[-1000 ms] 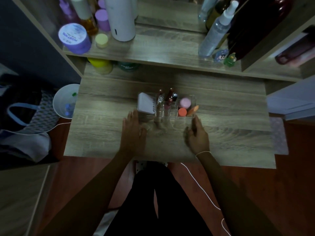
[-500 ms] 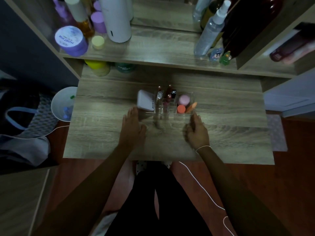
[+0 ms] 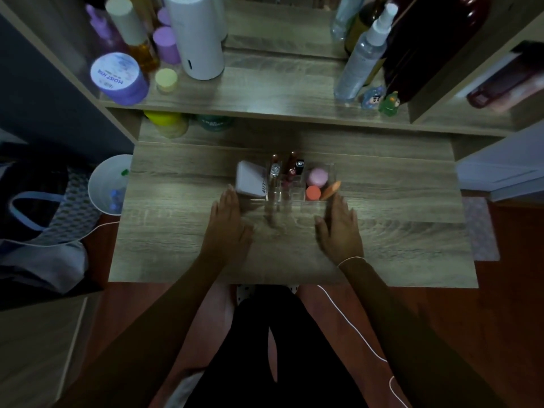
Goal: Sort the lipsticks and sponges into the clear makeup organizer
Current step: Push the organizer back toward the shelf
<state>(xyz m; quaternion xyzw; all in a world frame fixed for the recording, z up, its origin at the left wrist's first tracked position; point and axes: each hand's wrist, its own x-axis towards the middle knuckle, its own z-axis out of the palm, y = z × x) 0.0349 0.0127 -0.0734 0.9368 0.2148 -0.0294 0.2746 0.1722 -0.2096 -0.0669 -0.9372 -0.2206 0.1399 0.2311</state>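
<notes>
Grey wood-grain dressing table [image 3: 382, 245], bearing near its middle the clear acrylic makeup organizer [image 3: 316, 206], the landmark for all positions below. Behind the organizer rises a wood-grain shelf [image 3: 279, 98] crowded with bottles and jars.

Left hand [image 3: 228, 223], palm down on the table at the organizer's near left corner, fingers extended and close together, fingertips just beside the clear wall; whether they touch it cannot be told. Right hand [image 3: 341, 228], palm down at the near right corner, fingers likewise extended and together, nothing clamped in either hand.

Inside the organizer: a white rectangular compact case [image 3: 250, 182] leaning in the left compartment; dark red and silver-capped lipstick tubes [image 3: 290, 169] standing upright in the narrow middle slots; a round pink makeup sponge [image 3: 317, 176] in the right compartment, with a round coral sponge [image 3: 313, 192] nearer the person and a tapered orange sponge [image 3: 331, 190] at the right wall.

No loose lipstick or sponge shows on the table, so the sorting appears complete. Risk: a push from either hand could slide or tip the light organizer, toppling the upright tubes; the leaning case may also fall out.
</notes>
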